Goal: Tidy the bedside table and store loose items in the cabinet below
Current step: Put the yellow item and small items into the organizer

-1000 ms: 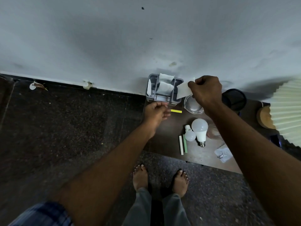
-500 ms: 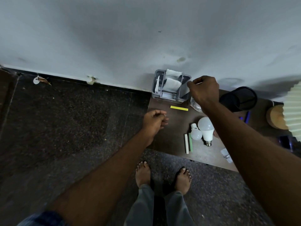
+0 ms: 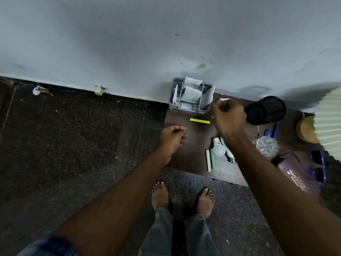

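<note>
Yellow strip lies crosswise between loosely curled, empty left hand and nearer fisted right hand.

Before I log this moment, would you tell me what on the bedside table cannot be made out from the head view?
- Larger bulb: mostly hidden by the right forearm.
- Right hand: its curled grip hides whether it holds anything.
- Lamp shade: cut off by the right edge.
- Purple case: blurred, lettering unreadable.
- The cabinet below: out of view.
</note>
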Motion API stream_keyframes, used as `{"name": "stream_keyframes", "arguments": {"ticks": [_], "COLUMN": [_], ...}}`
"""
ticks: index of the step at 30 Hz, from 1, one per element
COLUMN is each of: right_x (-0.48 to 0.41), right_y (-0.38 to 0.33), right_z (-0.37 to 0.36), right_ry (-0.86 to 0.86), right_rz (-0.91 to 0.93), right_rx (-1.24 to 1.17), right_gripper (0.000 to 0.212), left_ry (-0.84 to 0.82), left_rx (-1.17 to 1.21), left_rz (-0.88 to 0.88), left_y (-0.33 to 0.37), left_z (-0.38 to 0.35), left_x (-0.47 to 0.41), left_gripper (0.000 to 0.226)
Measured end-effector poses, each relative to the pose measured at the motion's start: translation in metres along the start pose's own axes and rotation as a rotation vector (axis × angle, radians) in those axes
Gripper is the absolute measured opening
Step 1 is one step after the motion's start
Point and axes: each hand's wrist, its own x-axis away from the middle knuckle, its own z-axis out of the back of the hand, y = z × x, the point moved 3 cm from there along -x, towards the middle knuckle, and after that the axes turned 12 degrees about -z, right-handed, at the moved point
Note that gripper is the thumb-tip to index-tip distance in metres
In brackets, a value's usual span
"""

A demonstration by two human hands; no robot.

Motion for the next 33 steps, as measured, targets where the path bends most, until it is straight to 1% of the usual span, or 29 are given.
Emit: {"name": "stream_keyframes", "arguments": {"ticks": [4, 7, 13, 15, 19, 26, 29, 33], "right_x": [0.017, 0.024, 0.030, 0.029, 0.025, 0.021, 0.020, 0.024], "right_y": [0.026, 0.037, 0.044, 0.047, 0.048, 0.047, 0.049, 0.052], "right_z": [-0.016, -0.027, -0.040, -0.045, -0.049, -0.053, -0.051, -0.044], "right_ry": [-0.092, -0.129, -0.105, -0.100, -0.109, -0.123, -0.103, -0.082], "right_rz": [-0.095, -0.115, -0.124, -0.123, -0.121, -0.155, -0.161, -0.152], "right_rx": [0.044, 0.065, 0.136, 0.140, 0.133, 0.106, 0.071, -0.031], "right_gripper": [0.015, 0.012, 0.028, 0.031, 0.032, 0.033, 0.032, 0.031], "left_ry": [0.022, 0.034, 0.041, 0.040, 0.019, 0.031, 0.071, 0.177], "left_rx": [-0.042, -0.086, -0.238, -0.246, -0.246, -0.258, -0.204, -0.122], "left_rz": [-0.025, -0.060, -0.111, -0.118, -0.142, -0.159, -0.139, -0.149], "left_y": [-0.002, 0.000, -0.003, 0.001, 0.011, 0.013, 0.010, 0.005], "left_z": [-0.002, -0.005, -0.010, -0.012, -0.018, -0.027, -0.026, -0.018], "left_x": [-0.003, -0.007, -0.015, -0.016, -0.016, -0.022, -0.023, -0.023], "left_gripper": [0.017, 0.021, 0.046, 0.050, 0.048, 0.048, 0.041, 0.030]}}
